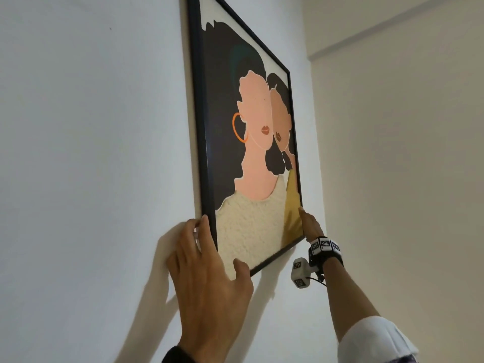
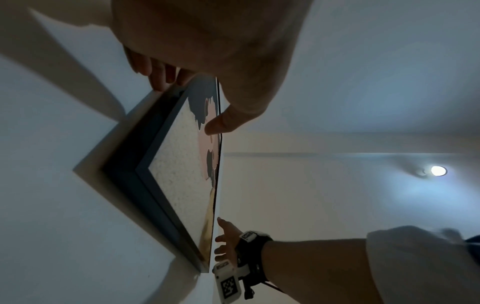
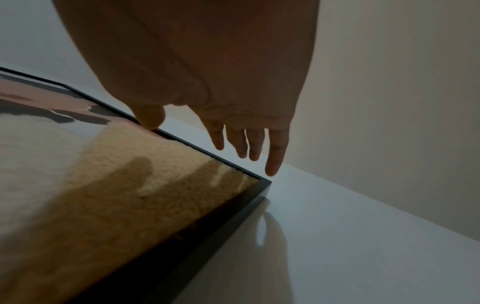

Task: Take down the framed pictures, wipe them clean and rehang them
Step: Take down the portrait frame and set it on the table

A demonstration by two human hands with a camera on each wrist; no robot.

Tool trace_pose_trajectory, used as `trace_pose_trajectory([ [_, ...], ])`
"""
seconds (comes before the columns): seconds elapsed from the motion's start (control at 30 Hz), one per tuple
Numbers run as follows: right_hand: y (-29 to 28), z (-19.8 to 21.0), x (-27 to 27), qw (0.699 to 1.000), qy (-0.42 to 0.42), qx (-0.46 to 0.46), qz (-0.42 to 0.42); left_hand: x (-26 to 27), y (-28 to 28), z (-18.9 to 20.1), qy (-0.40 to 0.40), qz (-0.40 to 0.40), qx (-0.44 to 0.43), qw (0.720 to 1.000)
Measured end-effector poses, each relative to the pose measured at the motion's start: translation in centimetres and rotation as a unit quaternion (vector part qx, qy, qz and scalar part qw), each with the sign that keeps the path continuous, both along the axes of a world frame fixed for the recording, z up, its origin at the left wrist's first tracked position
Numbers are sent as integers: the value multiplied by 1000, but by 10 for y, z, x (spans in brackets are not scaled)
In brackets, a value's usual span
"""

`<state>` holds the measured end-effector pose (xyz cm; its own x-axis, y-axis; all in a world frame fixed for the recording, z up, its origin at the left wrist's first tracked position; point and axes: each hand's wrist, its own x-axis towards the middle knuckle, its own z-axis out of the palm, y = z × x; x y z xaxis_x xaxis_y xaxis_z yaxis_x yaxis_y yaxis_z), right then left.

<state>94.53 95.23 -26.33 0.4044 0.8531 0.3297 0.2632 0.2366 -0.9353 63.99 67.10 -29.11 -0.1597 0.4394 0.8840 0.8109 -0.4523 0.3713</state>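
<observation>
A black-framed picture (image 1: 251,127) of two faceless dark-haired figures, one with an orange hoop earring, stands against the white wall (image 1: 91,153). My left hand (image 1: 209,260) grips its lower left corner, with the fingers behind the left edge and the thumb on the glass. In the left wrist view the picture (image 2: 179,174) slants under my left hand (image 2: 228,86). My right hand (image 1: 310,224) is at the lower right edge. There the thumb touches the frame's front and the fingers (image 3: 275,156) point straight past the picture (image 3: 103,174) toward the wall.
A beige side wall (image 1: 406,127) meets the white wall a short way right of the frame. A ceiling lamp (image 2: 438,170) glows overhead. The wrist camera (image 1: 301,273) hangs below my right wrist, close to the frame's lower right corner.
</observation>
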Motion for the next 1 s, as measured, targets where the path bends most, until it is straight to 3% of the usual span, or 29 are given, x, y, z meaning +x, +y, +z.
trace_pose_trajectory([
  [0.13, 0, 1, -9, 999, 28, 19, 30, -5, 12, -3, 18, 20, 4, 1000],
  [0.3, 28, -7, 4, 1000, 18, 22, -4, -10, 29, 1, 69, 69, -2, 995],
  [0.4, 28, -8, 9, 996, 77, 33, 13, -5, 32, -4, 65, 58, -23, 996],
  [0.47, 22, -8, 9, 996, 84, 31, 19, -2, 31, -6, 41, 40, -10, 998],
  [0.57, 15, -13, 9, 996, 78, 40, 14, 4, 24, -5, -17, -25, 80, 996],
  [0.63, 8, -16, 7, 996, 69, 51, -1, 5, 18, -3, -86, -115, 134, 980],
  [0.73, -6, -19, 2, 995, 65, 70, -3, 12, 11, 4, -170, -226, 145, 948],
  [1.0, -46, 2, 3, 993, 62, 104, -6, 5, -6, 32, -205, -243, 171, 933],
])
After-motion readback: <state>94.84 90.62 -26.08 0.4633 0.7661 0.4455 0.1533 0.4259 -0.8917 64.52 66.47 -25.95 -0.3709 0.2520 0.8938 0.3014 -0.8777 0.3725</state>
